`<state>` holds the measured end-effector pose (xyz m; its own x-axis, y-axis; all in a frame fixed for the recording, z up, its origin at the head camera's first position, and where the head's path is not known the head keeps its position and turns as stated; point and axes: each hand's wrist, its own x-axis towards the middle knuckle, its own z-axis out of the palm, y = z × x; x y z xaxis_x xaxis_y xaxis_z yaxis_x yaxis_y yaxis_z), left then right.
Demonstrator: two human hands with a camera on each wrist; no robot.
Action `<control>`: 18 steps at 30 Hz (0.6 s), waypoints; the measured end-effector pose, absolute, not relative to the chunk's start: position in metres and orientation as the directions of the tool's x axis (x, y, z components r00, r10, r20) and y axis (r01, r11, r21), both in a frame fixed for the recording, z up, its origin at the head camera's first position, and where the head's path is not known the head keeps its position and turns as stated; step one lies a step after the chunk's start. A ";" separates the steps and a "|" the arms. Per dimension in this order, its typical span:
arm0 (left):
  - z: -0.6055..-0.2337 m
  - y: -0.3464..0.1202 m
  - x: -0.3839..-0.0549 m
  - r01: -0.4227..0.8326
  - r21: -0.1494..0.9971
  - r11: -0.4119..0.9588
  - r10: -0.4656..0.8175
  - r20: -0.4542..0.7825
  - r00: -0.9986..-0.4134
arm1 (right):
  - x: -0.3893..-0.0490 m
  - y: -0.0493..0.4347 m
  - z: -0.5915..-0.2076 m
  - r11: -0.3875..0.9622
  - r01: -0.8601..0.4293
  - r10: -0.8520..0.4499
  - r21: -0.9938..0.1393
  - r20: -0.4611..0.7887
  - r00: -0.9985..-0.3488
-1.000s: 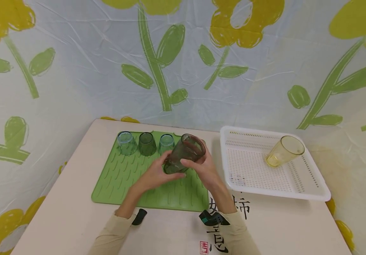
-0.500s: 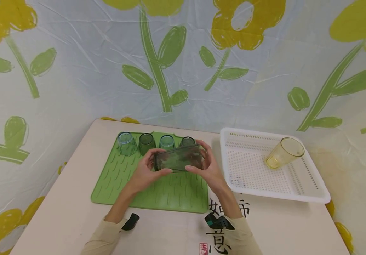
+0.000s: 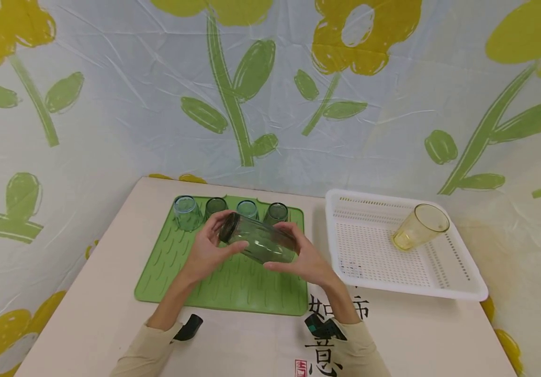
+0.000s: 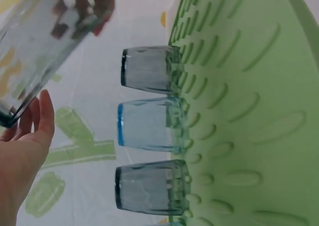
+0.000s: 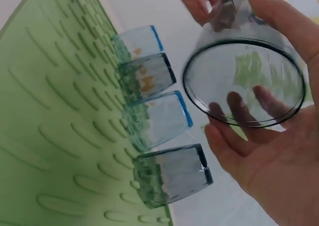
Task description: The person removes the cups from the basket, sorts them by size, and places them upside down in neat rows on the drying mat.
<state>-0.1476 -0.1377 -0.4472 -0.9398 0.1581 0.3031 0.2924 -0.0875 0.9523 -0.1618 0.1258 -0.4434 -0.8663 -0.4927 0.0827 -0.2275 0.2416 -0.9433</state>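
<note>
A tall grey-green tumbler is held nearly sideways above the green drying mat. Its dark base end tilts up at the left, and its open rim is lower at the right. My left hand grips the base end between thumb and fingers. At the rim end, my right hand holds the glass; in the right wrist view the tumbler's mouth faces that palm, with fingers visible through the glass. Behind it, several short tumblers, blue and grey, stand in a row along the mat's back edge.
To the right stands a white perforated basket with a yellow glass leaning inside it. Black characters are on the pale tabletop near the front. A flower-printed cloth hangs behind the table.
The tumbler's rim has swung from upper right down to lower right, while its base has risen at the left. Both hands turned with it, revealing the rightmost short grey tumbler.
</note>
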 end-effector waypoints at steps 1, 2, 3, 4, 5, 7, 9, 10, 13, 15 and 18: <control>-0.446 -0.137 -0.148 0.296 0.951 -0.082 0.162 0.306 -0.938 | -0.161 0.124 -0.443 0.282 -0.240 -0.498 -0.929 0.072 -0.864; -0.444 -0.137 -0.148 0.300 0.951 -0.074 0.168 0.309 -0.936 | -0.161 0.123 -0.443 0.309 -0.256 -0.507 -0.916 0.069 -0.859; -0.443 -0.136 -0.148 0.300 0.952 -0.063 0.174 0.306 -0.936 | -0.160 0.121 -0.443 0.331 -0.271 -0.516 -0.904 0.067 -0.854; -0.441 -0.134 -0.148 0.302 0.952 -0.048 0.181 0.306 -0.935 | -0.160 0.119 -0.443 0.347 -0.289 -0.526 -0.892 0.070 -0.848; -0.440 -0.133 -0.148 0.305 0.952 -0.031 0.189 0.305 -0.933 | -0.159 0.117 -0.443 0.356 -0.300 -0.534 -0.885 0.071 -0.843; -0.437 -0.130 -0.148 0.306 0.952 -0.001 0.208 0.299 -0.931 | -0.159 0.114 -0.444 0.357 -0.324 -0.554 -0.876 0.080 -0.828; -0.434 -0.128 -0.148 0.310 0.950 0.039 0.226 0.294 -0.929 | -0.159 0.111 -0.446 0.352 -0.345 -0.571 -0.870 0.093 -0.816; -0.433 -0.126 -0.148 0.316 0.947 0.064 0.234 0.293 -0.927 | -0.160 0.109 -0.447 0.349 -0.356 -0.578 -0.867 0.100 -0.810; -0.430 -0.123 -0.148 0.337 0.930 0.144 0.261 0.293 -0.920 | -0.160 0.105 -0.452 0.341 -0.392 -0.596 -0.854 0.126 -0.793; -0.429 -0.121 -0.148 0.356 0.914 0.194 0.274 0.298 -0.914 | -0.160 0.101 -0.456 0.318 -0.413 -0.602 -0.854 0.154 -0.783; -0.428 -0.118 -0.149 0.384 0.890 0.244 0.294 0.310 -0.904 | -0.160 0.095 -0.461 0.260 -0.416 -0.605 -0.871 0.189 -0.773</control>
<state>-0.1486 -0.1181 -0.4285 -0.9044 0.2936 0.3095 0.3841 0.2444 0.8904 -0.1602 0.0948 -0.4610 -0.7734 -0.6050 0.1890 -0.4165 0.2603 -0.8711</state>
